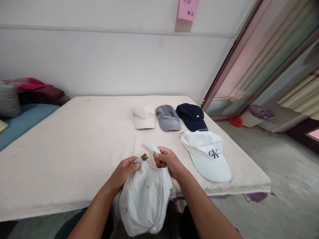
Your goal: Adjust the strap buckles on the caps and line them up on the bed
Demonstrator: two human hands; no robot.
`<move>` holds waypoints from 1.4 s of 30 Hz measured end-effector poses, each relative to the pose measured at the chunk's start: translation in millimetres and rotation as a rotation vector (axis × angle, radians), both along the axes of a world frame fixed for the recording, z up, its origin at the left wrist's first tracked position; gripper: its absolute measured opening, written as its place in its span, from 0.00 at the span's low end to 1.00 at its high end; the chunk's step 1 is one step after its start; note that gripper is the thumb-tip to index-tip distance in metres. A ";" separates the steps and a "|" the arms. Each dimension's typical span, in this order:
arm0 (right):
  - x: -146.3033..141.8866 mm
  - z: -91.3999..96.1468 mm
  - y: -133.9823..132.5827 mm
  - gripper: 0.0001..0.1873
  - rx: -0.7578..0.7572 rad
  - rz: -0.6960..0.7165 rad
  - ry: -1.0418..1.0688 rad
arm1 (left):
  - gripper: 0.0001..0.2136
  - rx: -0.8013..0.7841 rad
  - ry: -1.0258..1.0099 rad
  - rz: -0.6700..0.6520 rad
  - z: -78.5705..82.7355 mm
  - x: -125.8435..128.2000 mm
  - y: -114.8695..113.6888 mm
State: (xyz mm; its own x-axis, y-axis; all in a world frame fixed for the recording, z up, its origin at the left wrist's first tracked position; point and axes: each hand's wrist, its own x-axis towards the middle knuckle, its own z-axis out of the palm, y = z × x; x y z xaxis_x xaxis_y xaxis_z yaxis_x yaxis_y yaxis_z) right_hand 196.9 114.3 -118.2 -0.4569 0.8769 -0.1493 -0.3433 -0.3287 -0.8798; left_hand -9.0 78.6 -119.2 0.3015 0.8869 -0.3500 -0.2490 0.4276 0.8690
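Observation:
A pale blue-white baseball cap (pixel 147 199) is held at the near edge of the table, its back opening turned up and away from me. My left hand (pixel 128 171) pinches the cap's rim beside a brass-coloured buckle (pixel 144 157). Between the thumb and fingers of my right hand (pixel 168 161) is the cap's loose strap (pixel 151 145), its free end pointing up and left. Strap and buckle are apart. Close by on the right lies a white cap with black letters (pixel 205 151), brim toward me.
Behind, in a row, sit a cream cap (pixel 144 117), a grey cap (pixel 168 118) and a navy cap (pixel 191 116) on the cloth-covered table (pixel 74 156). A white wall (pixel 112 63) with a pink note (pixel 188 10) stands behind. Cushions (pixel 9 99) are at left, a bin (pixel 254 116) at right.

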 end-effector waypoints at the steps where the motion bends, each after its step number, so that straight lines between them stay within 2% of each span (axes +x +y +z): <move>1: -2.5 -1.1 -0.2 0.14 0.012 -0.005 -0.003 | 0.12 0.013 0.030 -0.009 -0.3 1.5 0.3; 6: -10.1 -9.2 1.8 0.13 0.121 0.026 -0.148 | 0.12 0.153 0.186 -0.046 -4.6 6.0 3.0; 9: -11.3 -12.8 3.8 0.12 0.162 0.025 -0.230 | 0.12 0.187 0.210 -0.028 -6.8 6.1 4.5; 14: -10.7 -13.8 4.0 0.08 0.168 0.015 -0.246 | 0.10 0.242 0.213 -0.020 -6.1 5.1 6.1; 21: -14.2 -7.9 -0.5 0.07 0.160 0.050 -0.214 | 0.09 0.223 0.208 -0.029 -8.3 8.3 7.5; 26: -19.3 -8.3 -2.7 0.09 0.113 0.094 -0.103 | 0.05 0.256 0.211 -0.004 -11.5 6.6 8.9; 32: -21.1 -9.6 -3.2 0.10 0.127 0.109 -0.120 | 0.08 0.223 0.205 -0.057 -10.1 3.4 7.0; 36: -23.2 -9.2 -2.2 0.12 0.111 0.108 -0.156 | 0.09 0.206 0.205 -0.051 -8.0 3.1 5.0; 42: -24.5 -10.7 -2.5 0.11 0.077 0.147 -0.089 | 0.10 0.117 0.103 -0.025 -6.3 2.8 2.0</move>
